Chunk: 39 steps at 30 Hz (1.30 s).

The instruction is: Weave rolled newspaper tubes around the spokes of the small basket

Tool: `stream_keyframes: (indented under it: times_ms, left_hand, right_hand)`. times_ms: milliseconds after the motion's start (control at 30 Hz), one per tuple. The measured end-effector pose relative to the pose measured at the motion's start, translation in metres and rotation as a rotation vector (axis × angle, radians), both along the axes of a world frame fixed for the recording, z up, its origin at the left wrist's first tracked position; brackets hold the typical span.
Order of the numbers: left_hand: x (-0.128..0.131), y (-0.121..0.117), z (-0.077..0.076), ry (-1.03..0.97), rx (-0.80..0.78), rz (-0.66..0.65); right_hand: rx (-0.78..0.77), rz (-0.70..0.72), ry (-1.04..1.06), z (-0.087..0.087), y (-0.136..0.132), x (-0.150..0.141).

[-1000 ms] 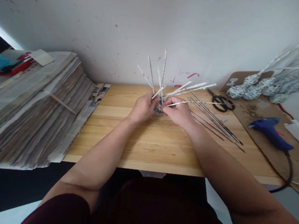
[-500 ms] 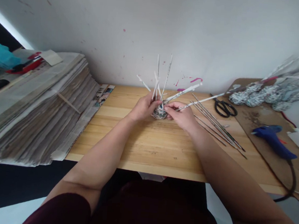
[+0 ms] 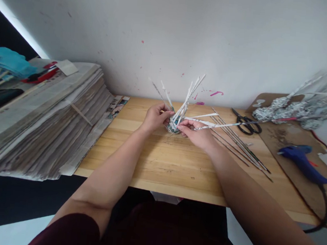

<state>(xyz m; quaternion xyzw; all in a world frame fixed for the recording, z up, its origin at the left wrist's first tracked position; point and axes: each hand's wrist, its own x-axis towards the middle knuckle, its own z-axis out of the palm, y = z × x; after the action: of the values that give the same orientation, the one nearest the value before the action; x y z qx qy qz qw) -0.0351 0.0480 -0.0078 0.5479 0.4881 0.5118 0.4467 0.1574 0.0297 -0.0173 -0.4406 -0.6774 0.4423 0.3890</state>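
Note:
A small woven basket of rolled newspaper [image 3: 173, 128] stands between my hands at the back middle of the wooden table. Several white paper spokes [image 3: 189, 92] stick up and outward from it. My left hand [image 3: 156, 118] grips the basket's left side, thumb over the edge. With thumb and fingers pinched, my right hand [image 3: 195, 132] holds a long paper tube [image 3: 226, 125] at the basket's right side. That tube runs out to the right past the scissors. The fingertips hide part of the weave.
Loose paper tubes [image 3: 241, 148] lie right of my hand, near black scissors [image 3: 246, 124]. Farther right are a blue glue gun [image 3: 303, 159] on a brown board [image 3: 282, 138] and several woven paper pieces [image 3: 279, 109]. A tall newspaper stack [image 3: 45, 127] fills the left.
The basket has turned in my hands, and its spokes now lean differently, with several bunched to the right. My right hand still pinches the long tube. The view has shifted slightly.

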Motion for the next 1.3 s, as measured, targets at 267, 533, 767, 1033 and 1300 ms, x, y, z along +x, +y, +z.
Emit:
stream_keyframes:
  times_ms: [267, 533, 767, 1033, 1300]
  left_hand:
    - [-0.004, -0.005, 0.007, -0.123, -0.086, -0.067]
    - [-0.021, 0.000, 0.009, 0.018, 0.004, -0.296]
    - [-0.024, 0.000, 0.007, 0.128, 0.106, -0.308]
    - [-0.019, 0.001, 0.007, 0.158, 0.142, -0.210]
    - [-0.019, 0.004, -0.001, 0.145, 0.060, -0.091]
  right_hand:
    - [-0.042, -0.038, -0.027, 0.008, -0.005, -0.003]
    - [-0.038, -0.004, 0.021, 0.005, -0.001, -0.002]
    - [-0.084, 0.050, 0.045, 0.003, 0.000, 0.002]
    - [-0.086, 0.056, 0.020, 0.002, 0.000, 0.003]
    - [-0.036, 0.075, -0.031, 0.001, -0.001, 0.002]
